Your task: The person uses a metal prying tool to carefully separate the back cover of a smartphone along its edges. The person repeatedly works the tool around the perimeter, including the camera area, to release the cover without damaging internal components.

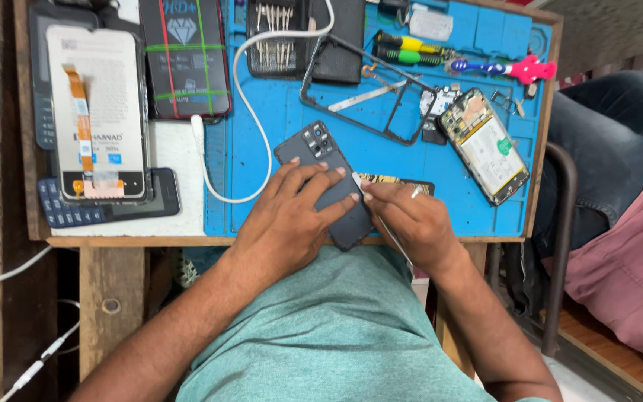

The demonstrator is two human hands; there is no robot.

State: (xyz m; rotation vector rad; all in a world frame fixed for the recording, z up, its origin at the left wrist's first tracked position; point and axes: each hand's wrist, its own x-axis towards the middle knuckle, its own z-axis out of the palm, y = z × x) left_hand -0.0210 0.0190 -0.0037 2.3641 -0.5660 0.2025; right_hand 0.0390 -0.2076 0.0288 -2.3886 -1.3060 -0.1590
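Both hands work at the near edge of the blue mat point(262, 119) on the bench: the left hand point(288, 219) lies flat with fingers spread over a dark grey phone point(329, 182), back side up with its camera cluster at the far end, while the right hand point(411, 223) pinches a thin metal pry tool point(381, 216) against the phone's right edge. Around it lie a white cable point(251, 112), an empty black frame point(366, 89), an opened phone point(485, 145) with its battery showing, screwdrivers point(411, 50) and a display panel point(98, 112) at left.
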